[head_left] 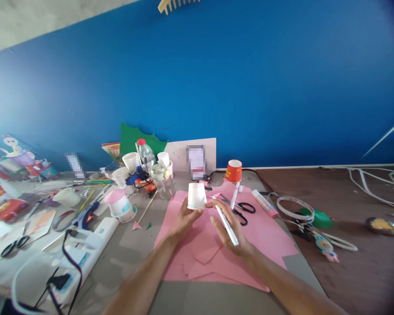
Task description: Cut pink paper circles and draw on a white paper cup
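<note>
My left hand [185, 222] grips a white paper cup [197, 197], its wide end down and a small pink mark near the top. In my right hand [241, 238] is a white marker [229, 228], slanting with its upper end close to the cup. The right fingertips are beside the cup's lower right edge; I cannot tell whether they touch it. Below both hands lie overlapping sheets of pink paper [223, 267]. Black-handled scissors [248, 207] and a second white pen-like stick [235, 196] lie just beyond my right hand.
A red paper cup [233, 171] stands behind the paper, with a pink-and-white tube [264, 203] to its right. Leftward are a glass jar [164, 181], a pink-topped cup [120, 208], a power strip [95, 251] and a glue gun [85, 217]. A white cable [295, 214] loops at right.
</note>
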Demonstrator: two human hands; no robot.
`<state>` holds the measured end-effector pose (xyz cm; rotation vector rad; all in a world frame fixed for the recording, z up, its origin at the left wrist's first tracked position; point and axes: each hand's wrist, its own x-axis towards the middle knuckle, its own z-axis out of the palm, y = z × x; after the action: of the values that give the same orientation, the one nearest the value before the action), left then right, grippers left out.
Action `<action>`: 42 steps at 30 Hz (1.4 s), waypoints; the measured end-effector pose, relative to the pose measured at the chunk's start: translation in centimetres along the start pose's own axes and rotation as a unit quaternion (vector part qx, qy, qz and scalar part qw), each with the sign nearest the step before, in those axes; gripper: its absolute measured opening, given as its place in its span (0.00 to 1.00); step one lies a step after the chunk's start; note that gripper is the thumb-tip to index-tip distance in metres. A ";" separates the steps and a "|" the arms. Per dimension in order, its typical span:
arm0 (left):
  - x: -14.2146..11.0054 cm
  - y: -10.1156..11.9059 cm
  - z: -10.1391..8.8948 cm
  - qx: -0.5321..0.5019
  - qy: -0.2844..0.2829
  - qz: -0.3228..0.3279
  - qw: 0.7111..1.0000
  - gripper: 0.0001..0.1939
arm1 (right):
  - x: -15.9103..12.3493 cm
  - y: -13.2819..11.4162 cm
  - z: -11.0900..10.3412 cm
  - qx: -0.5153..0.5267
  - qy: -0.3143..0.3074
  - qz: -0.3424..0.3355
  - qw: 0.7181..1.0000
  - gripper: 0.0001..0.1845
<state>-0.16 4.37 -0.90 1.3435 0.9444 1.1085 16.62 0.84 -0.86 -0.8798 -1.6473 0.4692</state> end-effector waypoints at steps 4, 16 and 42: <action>-0.2 1.0 0.4 0.015 0.011 0.002 1.000 0.28 | -0.1 -0.3 -0.3 0.038 0.020 0.021 0.999 0.18; 0.0 1.0 0.7 0.007 0.015 -0.010 1.000 0.30 | -0.3 -0.5 0.2 0.095 0.038 0.072 0.992 0.11; 0.0 0.9 0.8 0.001 0.004 0.001 1.000 0.31 | -0.2 -0.6 0.1 0.062 0.021 0.081 0.995 0.07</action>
<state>0.55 4.11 0.04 1.3431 0.9503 1.1164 16.37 0.36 -0.58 -0.9284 -1.4990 0.6541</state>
